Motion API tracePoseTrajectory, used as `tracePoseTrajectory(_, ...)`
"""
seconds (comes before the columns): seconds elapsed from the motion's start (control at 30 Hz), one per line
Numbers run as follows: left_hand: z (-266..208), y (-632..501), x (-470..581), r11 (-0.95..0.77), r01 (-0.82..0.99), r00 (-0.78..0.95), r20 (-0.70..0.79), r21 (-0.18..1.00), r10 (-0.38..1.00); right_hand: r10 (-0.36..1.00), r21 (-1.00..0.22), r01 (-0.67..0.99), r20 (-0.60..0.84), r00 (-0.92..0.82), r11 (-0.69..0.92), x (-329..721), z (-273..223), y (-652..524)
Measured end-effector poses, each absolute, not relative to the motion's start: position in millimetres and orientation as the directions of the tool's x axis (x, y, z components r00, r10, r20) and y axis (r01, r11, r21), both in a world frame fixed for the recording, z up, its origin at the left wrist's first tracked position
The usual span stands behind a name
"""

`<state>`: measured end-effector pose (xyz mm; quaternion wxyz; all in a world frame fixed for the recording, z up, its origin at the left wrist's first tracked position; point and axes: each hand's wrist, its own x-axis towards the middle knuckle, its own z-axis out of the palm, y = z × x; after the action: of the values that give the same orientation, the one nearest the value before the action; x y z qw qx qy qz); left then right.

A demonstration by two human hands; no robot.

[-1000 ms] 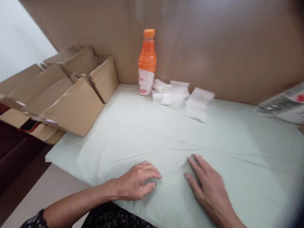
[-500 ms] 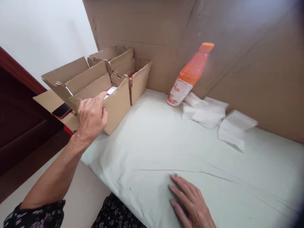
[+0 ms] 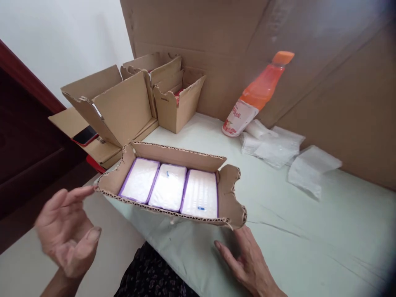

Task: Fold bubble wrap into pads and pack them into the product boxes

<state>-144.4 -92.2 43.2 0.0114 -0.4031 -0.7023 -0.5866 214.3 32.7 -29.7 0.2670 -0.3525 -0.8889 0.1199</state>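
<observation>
An open cardboard box [image 3: 173,150] stands on the near part of the table, long side toward me. Three white packs [image 3: 167,187] with purple edges sit in a row inside it. My left hand [image 3: 69,229] is at the box's left end, palm up and fingers apart; its fingertips reach the near left corner, and whether they touch is hard to tell. By the near right corner is my right hand [image 3: 247,260], thumb spread away from the fingers. The box covers its fingertips, so contact there is unclear.
More cardboard boxes [image 3: 123,107] stand at the back left, with a dark phone [image 3: 85,135] on a flap. A leaning bottle of orange drink [image 3: 258,95] and several clear plastic bags [image 3: 278,144] are along the cardboard wall [image 3: 198,33]. Pale green cloth [image 3: 297,214] covers the table.
The box with the white packs has come from the group at the left to the front of me. My left hand has let go and pulled back left; my right hand is now beside the box.
</observation>
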Motion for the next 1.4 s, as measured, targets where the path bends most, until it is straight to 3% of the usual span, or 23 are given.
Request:
tracePoseTrajectory(0.1,7,-90,-136,-0.058,0.319,-0.715,0.281,0.946,0.640,0.711,-0.470,0.542,0.358,-0.605,0.697,201,-35,31)
tracePoseTrajectory(0.17,-6,-83,-130,0.022,0.191,-0.657,0.111,0.981,0.745,0.718,-0.514,0.521,0.331,-0.612,0.681,193,-37,26)
tracePoseTrajectory(0.23,-10,-73,-125,0.060,0.147,-0.612,0.043,0.987,0.789,0.716,-0.559,0.492,0.300,-0.630,0.667,187,-39,22)
tracePoseTrajectory(0.33,-9,-48,-115,0.048,0.151,-0.557,0.045,0.987,0.829,0.757,-0.642,0.472,0.278,-0.591,0.604,188,-37,23)
tracePoseTrajectory(0.47,-6,3,-81,0.005,0.140,-0.380,0.049,0.990,0.924,0.915,-0.768,0.517,0.225,-0.336,0.379,219,-25,44)
tracePoseTrajectory(0.6,-10,58,-26,-0.067,0.154,-0.127,0.087,0.986,0.988,0.987,-0.819,0.550,0.140,-0.082,0.162,269,-13,66)
tracePoseTrajectory(0.7,-22,87,4,-0.121,0.198,-0.079,0.139,0.973,0.987,0.996,-0.837,0.542,0.086,-0.012,0.079,300,-12,71)
tracePoseTrajectory(0.83,-44,100,12,-0.110,0.246,-0.136,0.147,0.963,0.980,0.988,-0.789,0.596,0.146,-0.052,0.148,336,-15,81)
tracePoseTrajectory(1.03,-56,96,4,-0.071,0.261,-0.190,0.123,0.963,0.974,0.954,-0.742,0.646,0.291,0.068,0.180,383,-7,154)
tracePoseTrajectory(1.23,-65,89,7,0.006,0.281,-0.279,0.076,0.960,0.957,0.924,-0.482,0.822,0.360,-0.130,0.304,373,-1,260)
tracePoseTrajectory(1.4,-79,87,0,0.064,0.229,-0.362,0.024,0.971,0.932,0.915,-0.489,0.807,0.375,-0.148,0.331,351,-18,318)
